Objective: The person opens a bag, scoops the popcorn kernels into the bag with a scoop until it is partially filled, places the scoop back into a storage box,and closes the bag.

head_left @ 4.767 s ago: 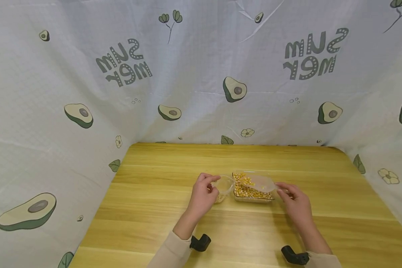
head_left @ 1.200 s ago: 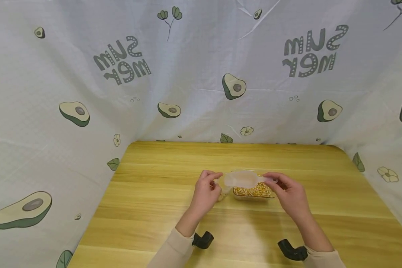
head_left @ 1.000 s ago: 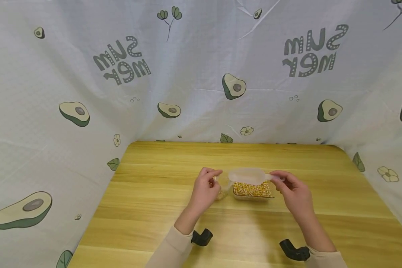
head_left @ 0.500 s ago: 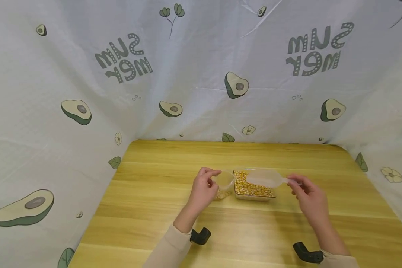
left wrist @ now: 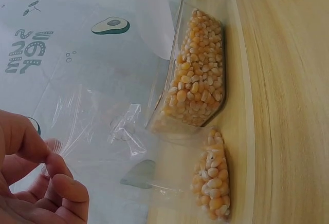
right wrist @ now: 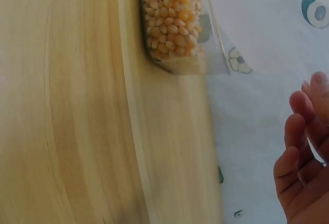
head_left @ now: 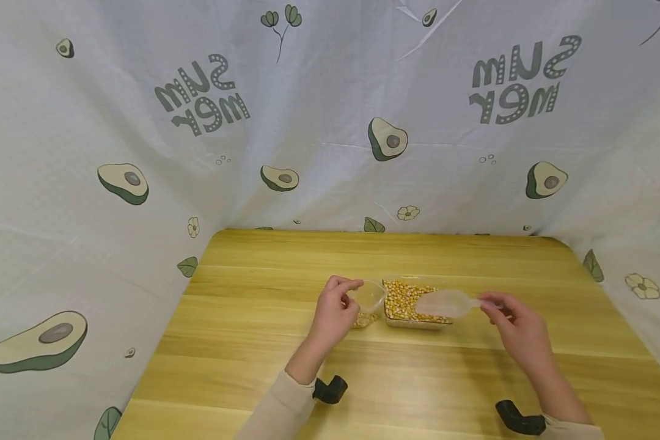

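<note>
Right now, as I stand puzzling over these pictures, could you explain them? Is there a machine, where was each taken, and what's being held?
There is no robot: the work is done by a person's bare left hand and right hand. The widest picture comes from a camera worn on the head, looking forward and down; the two closer ones come from wrist cameras.

On the yellowish wooden table stands a clear rectangular box of yellow corn kernels. Beside it, the left hand's grip pinches a clear plastic bag with more kernels at its bottom. The right hand's grip holds a translucent white scoop by its handle; whether it carries kernels, I can't tell. Behind hangs a white cloth printed with avocados.
</note>
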Motion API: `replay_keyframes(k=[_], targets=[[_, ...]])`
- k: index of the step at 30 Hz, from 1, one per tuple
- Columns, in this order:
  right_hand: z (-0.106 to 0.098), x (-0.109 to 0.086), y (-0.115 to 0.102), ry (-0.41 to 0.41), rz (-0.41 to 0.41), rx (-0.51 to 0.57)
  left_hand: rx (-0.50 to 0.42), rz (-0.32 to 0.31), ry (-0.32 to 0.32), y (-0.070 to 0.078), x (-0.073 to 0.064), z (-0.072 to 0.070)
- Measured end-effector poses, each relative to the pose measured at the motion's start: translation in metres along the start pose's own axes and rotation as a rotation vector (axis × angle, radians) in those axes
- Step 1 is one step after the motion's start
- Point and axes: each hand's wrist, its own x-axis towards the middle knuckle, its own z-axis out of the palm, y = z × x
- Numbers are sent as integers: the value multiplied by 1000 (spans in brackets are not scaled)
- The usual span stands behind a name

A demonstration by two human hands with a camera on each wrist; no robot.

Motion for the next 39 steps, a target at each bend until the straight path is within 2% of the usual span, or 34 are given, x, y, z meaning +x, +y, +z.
replay_keyframes(k=[4, 12, 19, 33, 39], targets=[[-2, 1, 2, 7, -37, -24, 1, 5, 1, -1, 0, 0], [-3, 0, 0, 52, -174, -71, 7, 5, 6, -1, -1, 0], [-2, 3, -4, 64, -272, -161, 13, 18, 12, -2, -1, 0], [13, 4, -13, 25, -289, -232, 3, 1, -1, 0, -3, 0], [22, 4, -14, 2, -279, -220, 1, 4, 1, 0, -4, 1]])
